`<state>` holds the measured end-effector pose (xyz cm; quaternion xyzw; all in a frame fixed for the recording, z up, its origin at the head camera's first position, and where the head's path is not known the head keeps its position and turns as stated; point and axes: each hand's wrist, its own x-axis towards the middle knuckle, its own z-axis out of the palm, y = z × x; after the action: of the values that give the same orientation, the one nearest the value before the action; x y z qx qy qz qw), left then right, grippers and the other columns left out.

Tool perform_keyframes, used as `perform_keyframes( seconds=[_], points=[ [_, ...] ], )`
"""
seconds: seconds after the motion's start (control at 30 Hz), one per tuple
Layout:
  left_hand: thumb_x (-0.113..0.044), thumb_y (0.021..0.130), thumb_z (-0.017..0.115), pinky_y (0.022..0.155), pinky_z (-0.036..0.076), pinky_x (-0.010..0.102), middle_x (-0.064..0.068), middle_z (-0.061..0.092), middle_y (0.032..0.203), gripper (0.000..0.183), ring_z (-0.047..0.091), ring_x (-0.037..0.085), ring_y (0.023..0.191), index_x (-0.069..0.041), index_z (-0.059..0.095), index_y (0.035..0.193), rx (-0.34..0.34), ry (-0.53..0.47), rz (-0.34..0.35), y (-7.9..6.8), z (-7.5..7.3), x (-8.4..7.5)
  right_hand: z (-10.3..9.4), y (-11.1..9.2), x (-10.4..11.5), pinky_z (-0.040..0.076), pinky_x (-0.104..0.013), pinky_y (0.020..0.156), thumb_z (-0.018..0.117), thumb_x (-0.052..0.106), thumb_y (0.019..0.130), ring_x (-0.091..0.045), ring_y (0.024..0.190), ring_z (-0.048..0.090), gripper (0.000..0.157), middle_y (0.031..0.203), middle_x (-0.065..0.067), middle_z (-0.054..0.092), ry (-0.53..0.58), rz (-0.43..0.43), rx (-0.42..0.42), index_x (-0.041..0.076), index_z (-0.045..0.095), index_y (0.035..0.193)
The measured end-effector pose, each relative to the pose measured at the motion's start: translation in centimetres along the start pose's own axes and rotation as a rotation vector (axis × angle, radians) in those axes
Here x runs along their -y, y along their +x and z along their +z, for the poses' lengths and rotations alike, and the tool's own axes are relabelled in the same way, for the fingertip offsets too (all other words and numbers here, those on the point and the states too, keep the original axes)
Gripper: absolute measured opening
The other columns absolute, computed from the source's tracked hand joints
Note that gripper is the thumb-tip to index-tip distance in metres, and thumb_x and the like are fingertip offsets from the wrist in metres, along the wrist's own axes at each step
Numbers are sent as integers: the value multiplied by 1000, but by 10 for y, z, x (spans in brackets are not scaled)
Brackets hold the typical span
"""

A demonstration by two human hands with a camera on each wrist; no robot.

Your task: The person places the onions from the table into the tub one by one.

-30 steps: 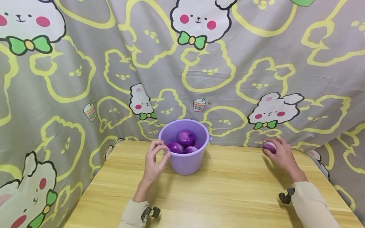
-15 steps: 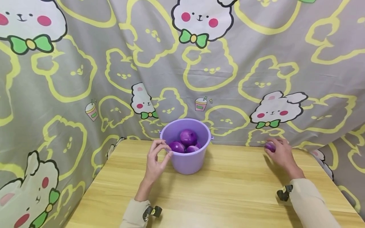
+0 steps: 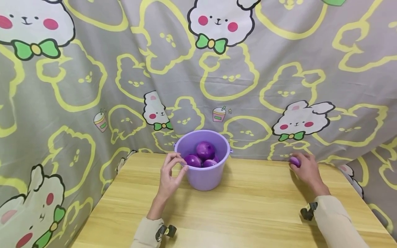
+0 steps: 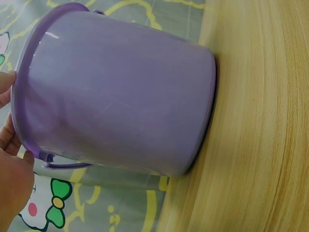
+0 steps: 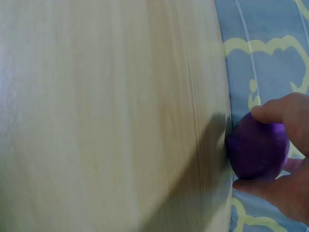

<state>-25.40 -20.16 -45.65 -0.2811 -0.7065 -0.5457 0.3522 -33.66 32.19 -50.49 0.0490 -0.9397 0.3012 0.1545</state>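
A lilac bucket (image 3: 204, 179) stands upright at the back middle of the table, with several purple onions (image 3: 205, 150) inside. My left hand (image 3: 169, 175) pinches the near left part of its rim between thumb and fingers. In the left wrist view, fingertips (image 4: 7, 82) lie on the rim and the bucket wall (image 4: 116, 92) fills the middle. At the table's back right edge, my right hand (image 3: 307, 168) grips another purple onion (image 3: 295, 161). The right wrist view has thumb and fingers round this onion (image 5: 258, 147), low by the tabletop; whether it touches the wood I cannot tell.
A grey curtain (image 3: 173, 79) with cartoon rabbits hangs right behind the wooden table (image 3: 242, 206) and along its left and right sides. The bucket's handle (image 4: 67, 166) hangs down against its outside. Small black devices (image 3: 308, 210) sit on both wrists.
The head view has shifted slightly. Both hands keep their places, the left on the rim and the right on the onion. A pale patch on the held onion shows less than a second ago.
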Motion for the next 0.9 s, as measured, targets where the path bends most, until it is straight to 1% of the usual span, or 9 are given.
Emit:
perform_keyframes(
  seconds=[0.17, 0.5, 0.67, 0.9],
  points=[
    [10, 84, 75, 113, 41, 36, 21, 56, 109, 17, 52, 30, 114, 0, 71, 97, -5, -5, 4, -1, 0, 0, 1, -2, -2, 38, -79, 92, 70, 7, 93, -68, 116, 37, 46, 137, -46, 31, -14, 2, -1, -3, 54, 134],
    [10, 84, 75, 113, 40, 36, 19, 56, 110, 16, 52, 29, 114, -1, 71, 97, 0, 2, -1, -1, 0, -1, -1, -5, -3, 39, -77, 87, 70, 8, 94, -66, 114, 37, 45, 133, -45, 35, -21, -5, -18, -1, 53, 135],
    [10, 84, 75, 113, 40, 36, 22, 56, 110, 17, 52, 30, 114, 0, 71, 97, -1, 0, 0, 0, 0, -1, -4, -6, -2, 41, -76, 86, 69, 8, 95, -63, 114, 38, 44, 133, -44, 36, -19, 0, -26, 0, 53, 135],
    [11, 84, 75, 114, 39, 36, 25, 56, 110, 18, 52, 29, 116, 1, 71, 98, -6, -3, 5, 0, 0, -1, -9, -7, 2, 42, -78, 86, 69, 8, 95, -63, 117, 37, 45, 135, -44, 36, -11, 9, -28, 2, 52, 136]
  ],
)
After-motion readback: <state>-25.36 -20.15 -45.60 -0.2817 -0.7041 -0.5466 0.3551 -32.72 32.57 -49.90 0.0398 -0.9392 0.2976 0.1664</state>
